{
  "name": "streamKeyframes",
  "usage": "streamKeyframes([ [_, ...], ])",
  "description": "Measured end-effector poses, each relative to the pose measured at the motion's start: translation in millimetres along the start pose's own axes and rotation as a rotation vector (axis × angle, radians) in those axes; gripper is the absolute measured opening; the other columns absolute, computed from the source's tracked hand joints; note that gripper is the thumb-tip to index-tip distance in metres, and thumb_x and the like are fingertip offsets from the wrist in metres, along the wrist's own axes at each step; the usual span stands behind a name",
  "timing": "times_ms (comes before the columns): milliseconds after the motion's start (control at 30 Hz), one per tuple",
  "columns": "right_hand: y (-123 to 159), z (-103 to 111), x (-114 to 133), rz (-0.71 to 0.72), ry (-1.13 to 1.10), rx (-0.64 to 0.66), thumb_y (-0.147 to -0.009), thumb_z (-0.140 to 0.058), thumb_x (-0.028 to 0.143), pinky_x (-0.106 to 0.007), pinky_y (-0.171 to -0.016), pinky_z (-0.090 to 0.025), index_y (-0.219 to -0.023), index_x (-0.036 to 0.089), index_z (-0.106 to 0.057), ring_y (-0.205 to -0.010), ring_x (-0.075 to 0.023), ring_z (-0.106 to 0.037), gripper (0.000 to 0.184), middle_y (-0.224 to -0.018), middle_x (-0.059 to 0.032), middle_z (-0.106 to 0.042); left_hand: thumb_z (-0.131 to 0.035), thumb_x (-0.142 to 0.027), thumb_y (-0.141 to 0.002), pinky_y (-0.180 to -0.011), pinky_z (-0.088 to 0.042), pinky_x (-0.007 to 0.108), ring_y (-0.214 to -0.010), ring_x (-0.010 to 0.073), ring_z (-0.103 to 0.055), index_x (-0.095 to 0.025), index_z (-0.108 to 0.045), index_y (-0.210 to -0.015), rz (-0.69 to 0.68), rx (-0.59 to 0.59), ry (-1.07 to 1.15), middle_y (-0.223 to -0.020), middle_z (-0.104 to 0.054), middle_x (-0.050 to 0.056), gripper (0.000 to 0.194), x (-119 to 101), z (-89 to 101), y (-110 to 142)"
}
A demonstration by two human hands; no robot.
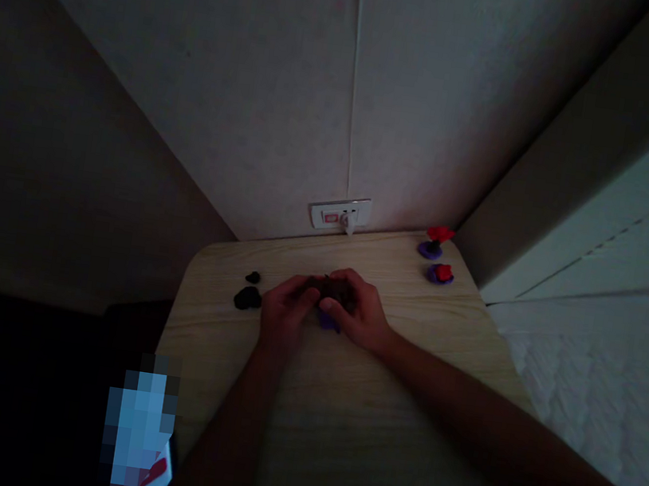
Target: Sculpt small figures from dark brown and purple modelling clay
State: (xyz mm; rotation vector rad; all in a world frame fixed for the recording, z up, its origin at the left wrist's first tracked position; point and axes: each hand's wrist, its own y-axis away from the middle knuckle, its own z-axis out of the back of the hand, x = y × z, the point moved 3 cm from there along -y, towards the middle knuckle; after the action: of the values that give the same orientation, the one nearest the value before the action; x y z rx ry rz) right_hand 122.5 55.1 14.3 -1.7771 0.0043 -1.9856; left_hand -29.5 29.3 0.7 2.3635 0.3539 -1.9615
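Observation:
My left hand [286, 310] and my right hand [364, 313] meet over the middle of the table, fingers curled and thumbs almost touching. Between them is a dark brown, clay-like lump [330, 288], partly hidden by the fingers. A small purple piece [329, 322] shows just below the thumbs, close to the tabletop. Left of my left hand lie a larger black lump [247, 298] and a smaller black lump [253, 276]. The dim light hides the finer shape of what I hold.
At the table's back right corner stands a red piece on a dark stem and purple base [433, 244]. In front of it a red lump sits in a purple cup shape [441, 274]. A wall socket with a plug [339, 214] is behind the wooden table [348, 415]. A lit screen [157, 469] glows lower left.

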Motion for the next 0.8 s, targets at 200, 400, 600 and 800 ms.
streamKeyframes([
  [200, -0.2, -2.0, -0.5, 0.096, 0.063, 0.000, -0.089, -0.068, 0.045, -0.034, -0.083, -0.055, -0.114, 0.019, -0.066, -0.093, -0.0217, -0.071, 0.035, -0.105, -0.0094, -0.076, -0.082, -0.034, -0.076, -0.080, -0.055, 0.030, -0.083, 0.0205, -0.071, -0.019, -0.081, -0.090, -0.065, 0.023, -0.097, -0.088, -0.078, 0.005, 0.019, -5.4, 2.5, -0.2],
  [400, 2.1, -3.3, -1.9, 0.158, 0.153, -0.006, -0.093, -0.064, 0.044, -0.034, -0.079, -0.055, -0.108, 0.019, -0.068, -0.087, -0.0217, -0.072, 0.030, -0.098, -0.0095, -0.077, -0.085, -0.035, -0.072, -0.071, -0.052, 0.028, -0.073, 0.0177, -0.067, -0.019, -0.079, -0.080, -0.033, -0.022, -0.027, -0.077, -0.074, 0.003, 0.019, 2.9, 4.4, -1.9],
  [600, 4.3, -2.5, 2.0, 0.190, 0.210, -0.114, -0.091, -0.067, 0.043, -0.033, -0.073, -0.054, -0.106, 0.021, -0.066, -0.080, -0.0205, -0.068, 0.027, -0.091, -0.0078, -0.073, -0.082, -0.041, -0.075, -0.087, -0.054, 0.031, -0.091, 0.0195, -0.069, -0.021, -0.077, -0.098, -0.013, -0.006, 0.179, -0.097, -0.075, 0.006, 0.031, 0.1, -5.4, -0.3],
  [800, 3.1, -0.2, 7.6, 0.378, 0.226, -0.132, -0.093, -0.063, 0.032, -0.039, -0.085, -0.054, -0.117, 0.022, -0.064, -0.096, -0.0234, -0.064, 0.026, -0.104, -0.0102, -0.068, -0.082, -0.036, -0.076, -0.092, -0.054, 0.036, -0.100, 0.0227, -0.070, -0.021, -0.075, -0.107, -0.047, 0.063, 0.165, -0.105, -0.074, 0.008, 0.035, 0.0, -7.1, -1.6],
])
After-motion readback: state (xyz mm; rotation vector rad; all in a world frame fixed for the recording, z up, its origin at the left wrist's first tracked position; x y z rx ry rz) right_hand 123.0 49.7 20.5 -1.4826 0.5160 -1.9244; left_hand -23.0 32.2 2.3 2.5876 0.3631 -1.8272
